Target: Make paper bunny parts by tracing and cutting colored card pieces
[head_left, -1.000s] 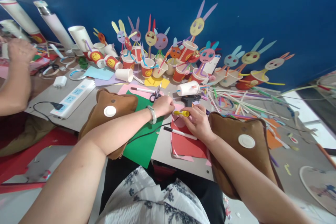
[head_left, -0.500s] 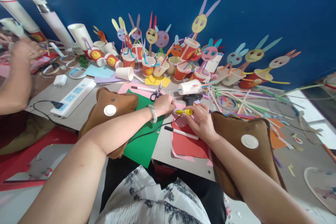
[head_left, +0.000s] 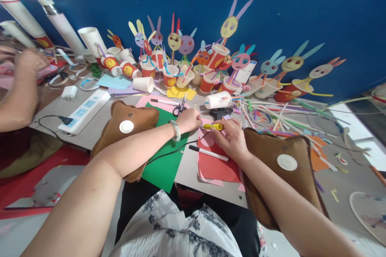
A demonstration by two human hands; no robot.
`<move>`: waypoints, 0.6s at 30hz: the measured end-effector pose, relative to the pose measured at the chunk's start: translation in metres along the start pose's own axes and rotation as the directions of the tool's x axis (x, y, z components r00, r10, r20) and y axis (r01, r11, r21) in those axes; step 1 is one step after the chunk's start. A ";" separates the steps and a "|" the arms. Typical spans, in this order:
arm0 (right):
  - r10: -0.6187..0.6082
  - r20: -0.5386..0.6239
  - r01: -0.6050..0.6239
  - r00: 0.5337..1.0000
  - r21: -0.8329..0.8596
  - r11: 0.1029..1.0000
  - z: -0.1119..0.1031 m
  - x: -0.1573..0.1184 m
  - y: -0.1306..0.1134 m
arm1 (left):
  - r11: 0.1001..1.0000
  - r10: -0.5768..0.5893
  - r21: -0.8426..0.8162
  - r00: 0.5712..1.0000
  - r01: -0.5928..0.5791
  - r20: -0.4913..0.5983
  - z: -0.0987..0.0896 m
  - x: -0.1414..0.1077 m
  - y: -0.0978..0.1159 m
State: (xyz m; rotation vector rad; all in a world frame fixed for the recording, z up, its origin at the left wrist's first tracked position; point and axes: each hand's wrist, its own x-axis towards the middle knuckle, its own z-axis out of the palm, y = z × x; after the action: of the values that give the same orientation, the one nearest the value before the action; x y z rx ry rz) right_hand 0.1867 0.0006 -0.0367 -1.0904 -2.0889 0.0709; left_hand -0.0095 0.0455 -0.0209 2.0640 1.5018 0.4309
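Note:
My right hand [head_left: 231,136] holds a yellow marker [head_left: 214,127] between thumb and fingers, its tip pointing left. Just left of it, my left hand [head_left: 189,121] has its fingers curled in, above the green sheet's edge; what they hold, if anything, is hidden. Below my right hand lie red paper [head_left: 218,170] and pink paper pieces, with a white black-capped pen [head_left: 209,153] across them. Green paper [head_left: 163,154] extends under my left wrist. Black scissors [head_left: 180,108] lie behind my left hand, and a dark glue gun [head_left: 221,113] is behind my right hand.
Brown cushions [head_left: 134,118] lie beneath my left forearm and beside my right. Rabbit-faced figures in paper cups [head_left: 208,82] line the blue wall. A power strip [head_left: 85,112] is at left, pipe cleaners [head_left: 280,116] at right. Another person's hand [head_left: 31,62] works at far left.
The yellow marker in my right hand has shifted and tilted slightly, up and to the right. My left hand is almost still. The other person's hands have moved a little.

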 end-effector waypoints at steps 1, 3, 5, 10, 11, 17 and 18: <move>-0.003 0.012 0.003 1.000 0.000 1.000 0.000 0.000 0.000 | 1.000 0.001 -0.003 1.000 -0.001 0.003 0.000 0.000 0.000; -0.003 0.040 0.003 0.999 0.005 1.000 0.000 0.000 0.000 | 1.000 0.001 -0.003 1.000 -0.001 0.006 -0.001 -0.001 0.001; 0.006 0.048 -0.007 0.999 0.011 1.000 0.000 0.000 0.000 | 1.000 0.000 0.001 1.000 0.000 0.007 -0.001 -0.001 0.001; 0.039 -0.011 -0.039 0.999 -0.003 0.999 0.000 0.000 0.001 | 1.000 -0.014 0.003 1.000 0.014 0.003 -0.001 -0.001 0.001; 0.042 -0.008 -0.042 0.999 -0.007 0.999 0.001 0.000 0.002 | 1.000 -0.012 0.001 1.000 0.012 0.002 -0.001 -0.002 0.001; 0.037 -0.012 -0.038 0.999 -0.026 0.999 -0.002 0.001 0.001 | 1.000 -0.011 0.010 1.000 0.011 -0.001 -0.001 -0.001 0.001; 0.034 -0.025 -0.034 0.999 -0.023 0.999 -0.003 0.001 0.000 | 1.000 -0.010 0.014 1.000 0.011 -0.002 0.000 -0.001 0.000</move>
State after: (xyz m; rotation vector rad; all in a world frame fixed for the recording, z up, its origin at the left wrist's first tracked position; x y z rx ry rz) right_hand 0.1883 0.0008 -0.0339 -1.1353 -2.0541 0.0497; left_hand -0.0098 0.0446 -0.0203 2.0661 1.5200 0.4191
